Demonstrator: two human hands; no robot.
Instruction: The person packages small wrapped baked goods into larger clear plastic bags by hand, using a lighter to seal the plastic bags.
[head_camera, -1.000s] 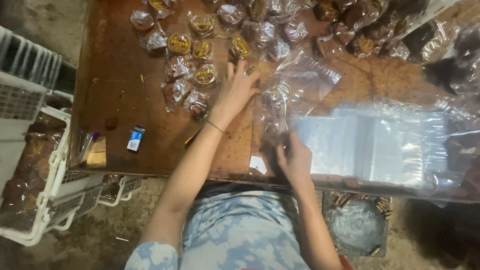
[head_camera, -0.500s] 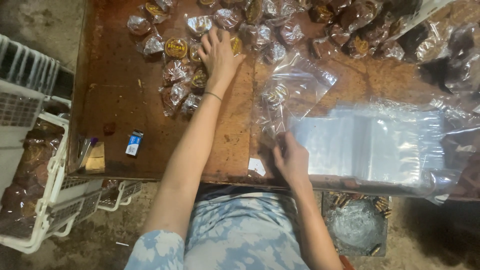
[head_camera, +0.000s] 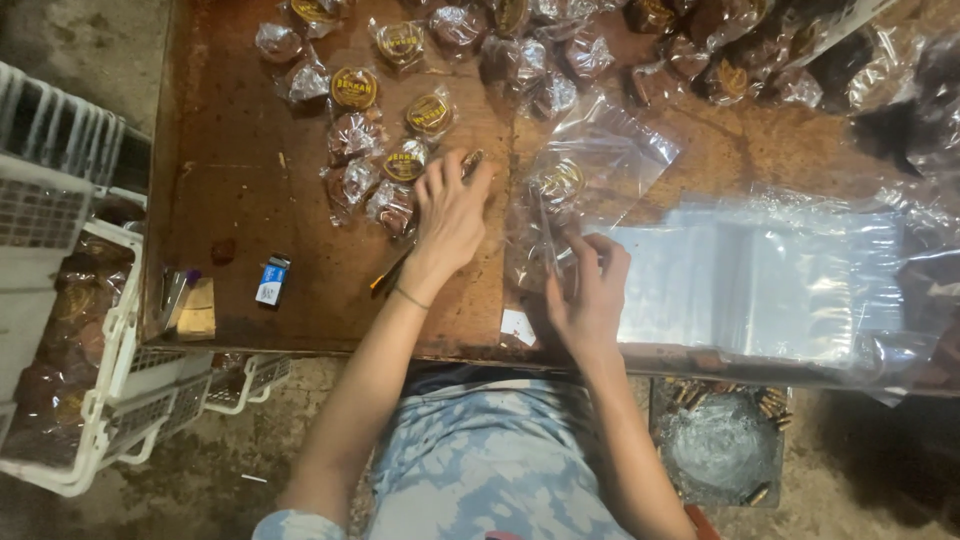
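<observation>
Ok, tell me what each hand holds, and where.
Left hand grips a small wrapped round sweet at its fingertips; right hand pinches the clear plastic bag by its near edge.

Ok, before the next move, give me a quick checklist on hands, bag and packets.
1. Left hand on a wrapped packet: ok, fingers curled over it.
2. Right hand holding the clear bag: ok, pinching its near edge.
3. Bag mouth open: cannot tell.
4. Bag contents: ok, one round packet inside.
5. More packets within reach: ok, cluster beside the left hand.
6. Spare bags: ok, stacked flat to the right.
</observation>
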